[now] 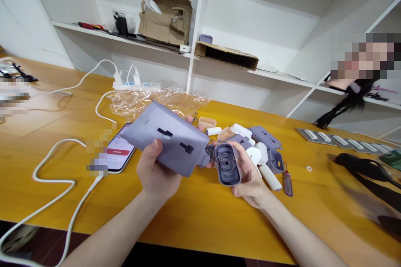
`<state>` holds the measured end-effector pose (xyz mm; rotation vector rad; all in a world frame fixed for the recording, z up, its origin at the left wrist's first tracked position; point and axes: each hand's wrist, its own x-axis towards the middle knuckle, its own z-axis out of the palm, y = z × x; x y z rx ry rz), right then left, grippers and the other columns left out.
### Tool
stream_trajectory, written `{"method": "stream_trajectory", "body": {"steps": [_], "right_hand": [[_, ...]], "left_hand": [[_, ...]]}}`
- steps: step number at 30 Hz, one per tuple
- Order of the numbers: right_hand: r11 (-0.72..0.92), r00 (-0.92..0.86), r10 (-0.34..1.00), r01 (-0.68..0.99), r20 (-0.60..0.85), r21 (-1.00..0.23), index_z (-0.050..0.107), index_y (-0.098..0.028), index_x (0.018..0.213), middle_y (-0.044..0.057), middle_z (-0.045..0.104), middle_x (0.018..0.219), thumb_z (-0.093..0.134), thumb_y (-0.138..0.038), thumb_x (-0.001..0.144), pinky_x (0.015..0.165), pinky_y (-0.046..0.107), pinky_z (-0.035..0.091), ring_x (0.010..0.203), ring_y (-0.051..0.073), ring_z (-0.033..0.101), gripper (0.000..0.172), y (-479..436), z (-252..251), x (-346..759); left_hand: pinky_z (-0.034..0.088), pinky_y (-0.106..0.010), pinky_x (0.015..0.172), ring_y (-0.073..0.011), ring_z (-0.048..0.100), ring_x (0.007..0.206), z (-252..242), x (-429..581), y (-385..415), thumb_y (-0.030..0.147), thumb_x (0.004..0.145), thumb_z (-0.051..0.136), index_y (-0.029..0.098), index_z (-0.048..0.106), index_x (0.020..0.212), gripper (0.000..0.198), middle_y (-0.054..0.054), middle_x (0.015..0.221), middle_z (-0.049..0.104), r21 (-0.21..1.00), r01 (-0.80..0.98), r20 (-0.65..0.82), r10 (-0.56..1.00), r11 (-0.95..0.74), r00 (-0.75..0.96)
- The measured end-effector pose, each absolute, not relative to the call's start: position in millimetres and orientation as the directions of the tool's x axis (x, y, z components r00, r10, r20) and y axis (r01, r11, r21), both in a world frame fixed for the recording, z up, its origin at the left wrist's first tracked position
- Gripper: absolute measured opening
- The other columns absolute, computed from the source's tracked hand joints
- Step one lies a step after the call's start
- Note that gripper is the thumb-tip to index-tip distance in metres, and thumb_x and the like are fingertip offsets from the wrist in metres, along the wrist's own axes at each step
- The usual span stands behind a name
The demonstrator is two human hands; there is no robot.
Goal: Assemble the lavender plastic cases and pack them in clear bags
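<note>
1. Over the wooden tabletop, near its front edge, two lavender-grey pieces are held up side by side in the person's two hands.

2. The left hand grips the flat lavender casing, thumb pressed on the face with two black marks and fingertips showing past the far edge; the casing is tilted.

3. The right hand is closed around the oval-rimmed cup, its open mouth turned toward the camera and a round fitting visible inside.

4. Between the two pieces lies a small dark cluster, too blurred to name; whether it joins them, I cannot tell.

5. The step in hand looks like matching up or inspecting the two pieces. They do not appear seated together, so I judge it unfinished; whether they are being joined or parted is unclear.

6. As I read it, the next move calls for steady holds by both hands, with the cup turned so its mouth can be checked against the casing's end, and no tugging on the cluster.

7. Just beyond the right hand lie a perforated lavender panel, a white cylinder and a screwdriver, within easy reach.
</note>
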<state>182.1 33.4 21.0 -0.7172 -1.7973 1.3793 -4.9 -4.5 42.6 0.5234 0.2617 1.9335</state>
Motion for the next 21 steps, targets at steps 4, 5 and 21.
{"method": "stream_trajectory", "body": {"steps": [4, 5, 21], "right_hand": [[0.234, -0.626, 0.748, -0.06, 0.219, -0.97, 0.027, -0.034, 0.127, 0.012, 0.038, 0.141, 0.073, -0.059, 0.058, 0.086, 0.048, 0.049, 0.103, 0.028, 0.062, 0.087, 33.7, 20.2, 181.6], [0.243, -0.631, 0.743, -0.056, 0.223, -0.968, 0.027, -0.034, 0.127, 0.012, 0.038, 0.142, 0.074, -0.058, 0.059, 0.086, 0.048, 0.049, 0.103, 0.027, 0.062, 0.086, 32.9, 19.5, 181.1], [0.425, -0.29, 0.878, 0.099, 0.382, -0.9, 0.037, -0.028, 0.128, 0.008, 0.051, 0.124, 0.084, -0.028, 0.053, 0.088, 0.041, 0.05, 0.108, 0.026, 0.056, 0.089, 11.3, 12.1, 171.3]], "left_hand": [[0.052, -0.047, 0.086, -0.034, 0.061, 0.103, 42.0, -4.3, -4.6, 0.039, 0.067, 0.069, 0.024, 0.062, 0.107, 0.043, -0.007, 0.101, 0.069, 0.407, -0.806, 0.25, 0.901, -0.43, -0.354], [0.052, -0.047, 0.086, -0.0339, 0.061, 0.103, 41.9, -3.7, -4.7, 0.039, 0.067, 0.068, 0.024, 0.063, 0.107, 0.043, -0.007, 0.102, 0.069, 0.406, -0.807, 0.261, 0.9, -0.43, -0.348], [0.05, -0.038, 0.092, -0.0284, 0.059, 0.111, 24.6, 20.8, -5.3, 0.028, 0.066, 0.068, 0.026, 0.059, 0.115, 0.05, -0.003, 0.109, 0.069, 0.546, -0.763, 0.196, 0.938, -0.347, -0.286]]}}
